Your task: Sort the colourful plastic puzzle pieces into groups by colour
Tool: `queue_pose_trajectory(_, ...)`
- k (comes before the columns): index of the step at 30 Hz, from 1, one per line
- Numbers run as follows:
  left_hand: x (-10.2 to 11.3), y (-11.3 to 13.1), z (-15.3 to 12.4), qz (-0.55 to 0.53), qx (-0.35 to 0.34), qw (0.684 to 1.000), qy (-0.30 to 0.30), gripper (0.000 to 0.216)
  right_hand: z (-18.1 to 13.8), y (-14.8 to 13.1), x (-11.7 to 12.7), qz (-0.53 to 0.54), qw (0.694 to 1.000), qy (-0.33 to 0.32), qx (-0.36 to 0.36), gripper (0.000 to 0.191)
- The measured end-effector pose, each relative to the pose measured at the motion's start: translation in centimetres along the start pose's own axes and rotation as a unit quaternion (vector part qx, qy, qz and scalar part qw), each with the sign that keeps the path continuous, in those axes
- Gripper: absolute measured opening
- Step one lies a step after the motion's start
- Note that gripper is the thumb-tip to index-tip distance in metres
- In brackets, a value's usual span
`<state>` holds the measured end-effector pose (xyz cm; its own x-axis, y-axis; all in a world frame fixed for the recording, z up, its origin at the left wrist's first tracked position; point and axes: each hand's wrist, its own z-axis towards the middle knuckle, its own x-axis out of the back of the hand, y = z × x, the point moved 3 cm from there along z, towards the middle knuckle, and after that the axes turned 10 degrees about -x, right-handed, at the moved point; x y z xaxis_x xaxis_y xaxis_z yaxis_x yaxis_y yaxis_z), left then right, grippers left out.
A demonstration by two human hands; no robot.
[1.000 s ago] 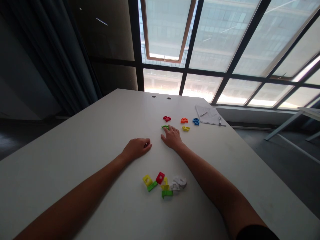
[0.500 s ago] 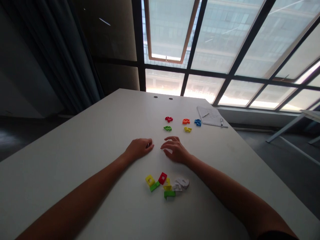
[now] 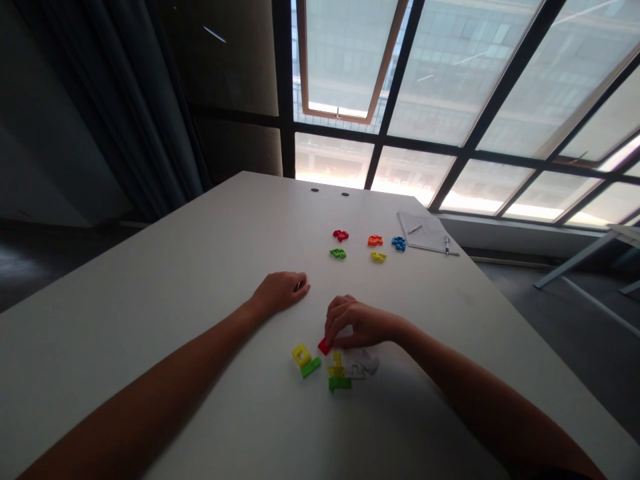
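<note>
My right hand [image 3: 357,322] reaches down to the near pile, its thumb and fingers closed on a small red plastic block [image 3: 324,346], part of which they hide. Beside that block lie a yellow block with a square hole [image 3: 301,355] and a green bar-like piece [image 3: 311,367]. Just under the hand are a second yellow piece [image 3: 336,367], a green L-shaped piece [image 3: 340,383] and white pieces [image 3: 367,363], partly shaded. My left hand [image 3: 284,289] rests on the white table [image 3: 200,267] with its fingers curled in, and nothing shows in it.
Farther off lie red pieces [image 3: 341,235], green pieces [image 3: 338,254], orange pieces [image 3: 375,240], yellow pieces [image 3: 379,257] and blue pieces [image 3: 399,243]. Paper sheets [image 3: 425,230] with pens lie near the table's right edge. Windows rise behind, and a dark curtain [image 3: 120,100] hangs at left.
My right hand has come back toward me from beside my left hand, and its spread fingers have closed on the red block. My left hand has stayed in place.
</note>
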<state>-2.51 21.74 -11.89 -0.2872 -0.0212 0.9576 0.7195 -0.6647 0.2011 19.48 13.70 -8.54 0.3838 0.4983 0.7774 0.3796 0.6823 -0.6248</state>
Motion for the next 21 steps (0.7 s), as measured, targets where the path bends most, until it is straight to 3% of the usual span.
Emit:
queue_pose_trajectory(4,0.0,0.0,0.0,-0.008,0.004,1.0,-0.001,0.035,-0.3,2.0,1.2,-0.039,0.996,0.047,-0.058,0.015)
queue_pose_trajectory(7,-0.1,-0.1,0.0,-0.005,0.009,1.0,-0.008,0.036,-0.8,4.7,2.2,-0.078,0.983,0.118,-0.113,0.019)
queue_pose_trajectory(12,-0.3,-0.2,0.1,0.012,0.006,1.0,-0.006,0.034,-2.0,8.5,3.1,-0.231,0.908,0.223,-0.27,0.023)
queue_pose_trajectory(15,-0.3,-0.2,0.1,0.018,0.003,1.0,-0.004,0.033,-2.0,8.9,3.3,-0.291,0.873,0.212,-0.328,0.029)
queue_pose_trajectory(21,-0.2,0.0,0.1,0.026,0.002,1.0,-0.002,0.033,0.3,9.0,4.6,-0.334,0.839,0.166,-0.397,0.033)
